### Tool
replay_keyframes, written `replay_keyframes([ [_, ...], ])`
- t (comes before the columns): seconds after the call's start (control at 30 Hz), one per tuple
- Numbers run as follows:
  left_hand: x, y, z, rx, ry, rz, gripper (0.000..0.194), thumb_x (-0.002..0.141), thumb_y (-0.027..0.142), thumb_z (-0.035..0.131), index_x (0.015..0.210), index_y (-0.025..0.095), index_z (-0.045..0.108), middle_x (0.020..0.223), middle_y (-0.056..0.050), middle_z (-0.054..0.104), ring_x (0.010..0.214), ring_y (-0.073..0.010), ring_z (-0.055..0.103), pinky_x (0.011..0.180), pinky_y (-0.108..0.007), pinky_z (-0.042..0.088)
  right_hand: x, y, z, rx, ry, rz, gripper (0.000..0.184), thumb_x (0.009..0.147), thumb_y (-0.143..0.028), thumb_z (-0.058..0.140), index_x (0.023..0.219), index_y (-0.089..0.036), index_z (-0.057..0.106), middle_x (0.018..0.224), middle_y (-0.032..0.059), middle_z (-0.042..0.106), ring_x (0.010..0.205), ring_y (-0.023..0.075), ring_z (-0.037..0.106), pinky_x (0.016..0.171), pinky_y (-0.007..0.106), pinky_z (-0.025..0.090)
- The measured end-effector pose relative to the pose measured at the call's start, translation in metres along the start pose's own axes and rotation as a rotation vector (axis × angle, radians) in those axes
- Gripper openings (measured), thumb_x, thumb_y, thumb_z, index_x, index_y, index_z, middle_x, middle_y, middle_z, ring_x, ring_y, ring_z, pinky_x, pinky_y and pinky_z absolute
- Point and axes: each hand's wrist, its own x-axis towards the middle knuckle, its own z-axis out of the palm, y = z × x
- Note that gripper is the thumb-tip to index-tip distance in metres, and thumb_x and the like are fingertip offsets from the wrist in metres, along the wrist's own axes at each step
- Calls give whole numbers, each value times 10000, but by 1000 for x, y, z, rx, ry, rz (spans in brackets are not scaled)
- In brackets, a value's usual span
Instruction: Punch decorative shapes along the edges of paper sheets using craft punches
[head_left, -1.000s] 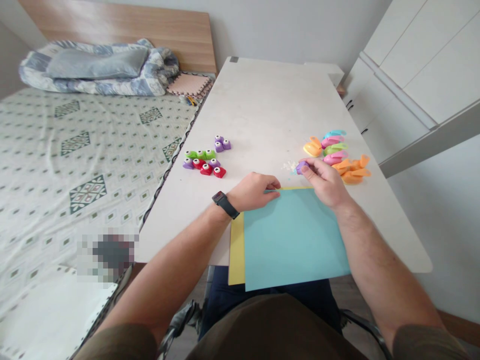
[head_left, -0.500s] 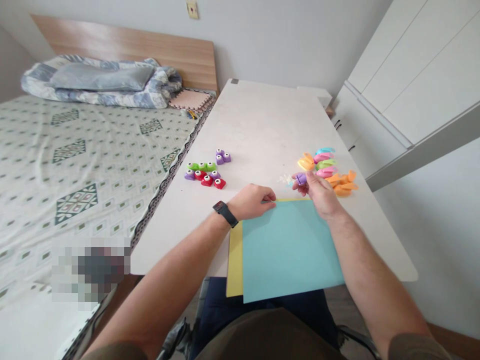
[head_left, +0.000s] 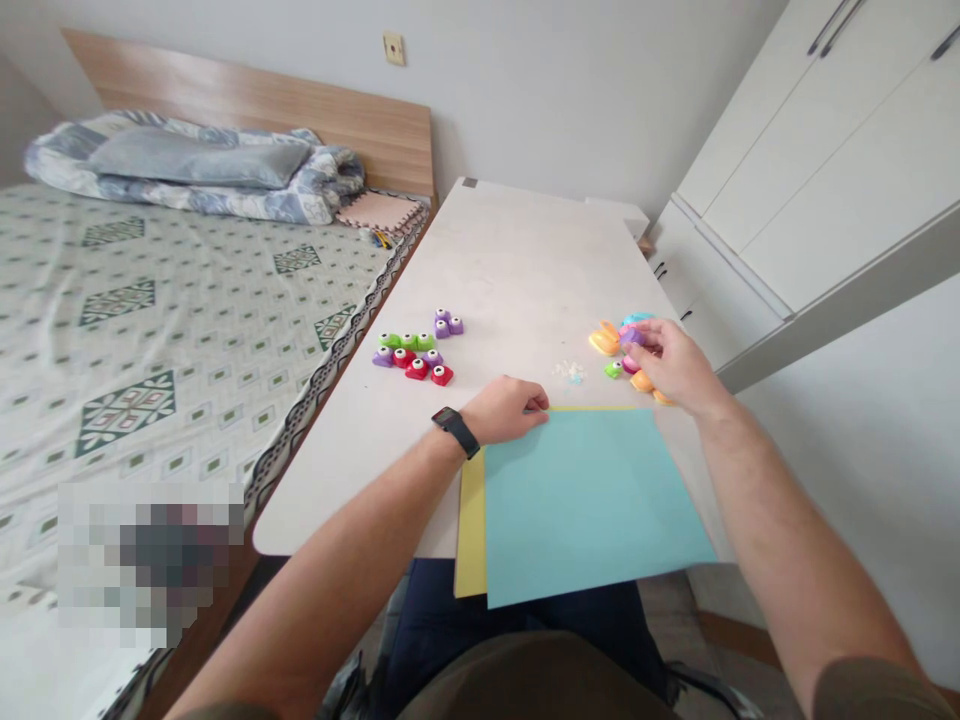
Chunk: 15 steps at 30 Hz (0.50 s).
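Observation:
My left hand [head_left: 504, 410] rests with curled fingers at the top edge of a teal paper sheet [head_left: 592, 500], which lies over a yellow paper sheet [head_left: 471, 530]. My right hand [head_left: 675, 367] is over a pile of coloured craft punches [head_left: 606, 342], pinching a small purple punch [head_left: 632, 337] in its fingertips. The hand hides much of the pile. A small green punch [head_left: 613, 370] sits just below the pile, near white paper scraps [head_left: 570, 372]. Further left on the white table [head_left: 525, 260], several small red, green and purple punches [head_left: 414, 350] stand grouped.
A bed with a patterned sheet [head_left: 187, 300] runs along the table's left edge, with rolled bedding at its head. White wardrobe doors [head_left: 787, 200] stand to the right. The paper sheets overhang the table's near edge above my dark trousers.
My right hand has moved up and right over the pile, covering the orange punches, and a small green punch now shows beside it. The left hand stays at the paper. The view has tilted upward.

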Motion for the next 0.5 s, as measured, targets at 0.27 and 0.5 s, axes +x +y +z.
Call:
replay_keyframes([
  [0.27, -1, -1, 0, 15, 8, 10, 183, 850, 285, 646, 973, 194, 747, 903, -19, 785, 836, -169, 724, 747, -241, 523, 30, 14, -2, -420, -118, -41, 272, 823, -332, 733, 1086, -274, 694, 952, 43, 753, 788, 217, 709, 762, 378, 578],
  [0.5, -1, -1, 1, 31, 16, 23, 177, 852, 278, 644, 969, 193, 747, 891, -19, 785, 831, -169, 724, 748, -243, 523, 39, 12, 24, -389, -158, -76, 214, 817, -214, 697, 1030, -228, 682, 1009, 72, 765, 847, 200, 710, 814, 373, 564],
])
